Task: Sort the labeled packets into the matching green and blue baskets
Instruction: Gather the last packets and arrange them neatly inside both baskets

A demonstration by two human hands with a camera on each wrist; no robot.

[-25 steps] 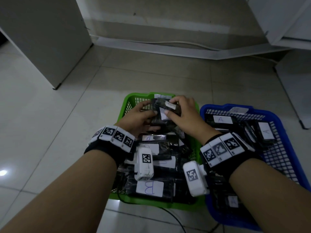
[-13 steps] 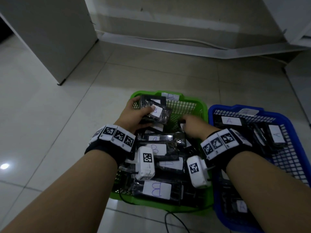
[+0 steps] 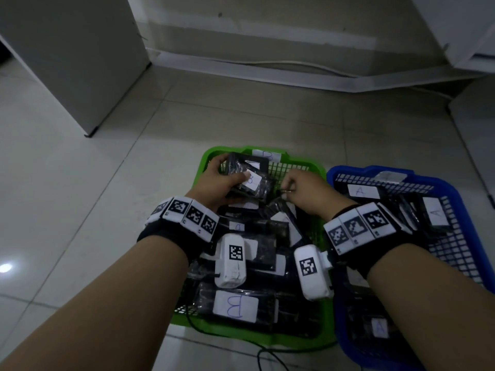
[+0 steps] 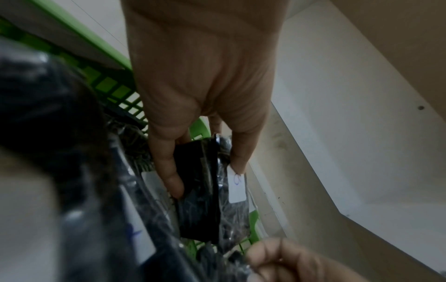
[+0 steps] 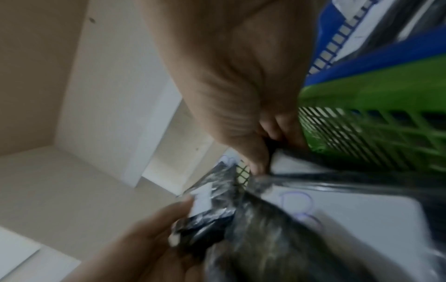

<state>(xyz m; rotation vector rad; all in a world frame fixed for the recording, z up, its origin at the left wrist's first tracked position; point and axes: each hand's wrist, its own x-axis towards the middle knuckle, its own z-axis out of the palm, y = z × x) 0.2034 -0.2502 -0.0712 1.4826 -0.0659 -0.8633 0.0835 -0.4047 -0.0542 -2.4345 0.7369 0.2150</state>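
Observation:
A green basket (image 3: 308, 164) marked B holds several black packets with white B labels. To its right, the blue basket (image 3: 460, 184) holds packets labelled A. My left hand (image 3: 227, 174) grips a small stack of black packets (image 3: 253, 180) over the green basket's far left corner, thumb on the B label. The left wrist view shows thumb and fingers clamped round that stack (image 4: 200, 190). My right hand (image 3: 286, 190) is lower in the green basket. In the right wrist view its thumb and fingers pinch the edge of a black packet (image 5: 301, 154) lying there.
The baskets stand side by side on a pale tiled floor (image 3: 93, 210). A white cabinet (image 3: 75, 54) stands at the far left, and another white unit (image 3: 476, 124) at the right. A wall with a cable (image 3: 281, 64) along its foot runs behind. A black cord (image 3: 267, 354) trails at the front.
My right hand let go of the stack both hands held and dropped to a packet in the green basket. The left hand carried the stack toward the basket's far left corner.

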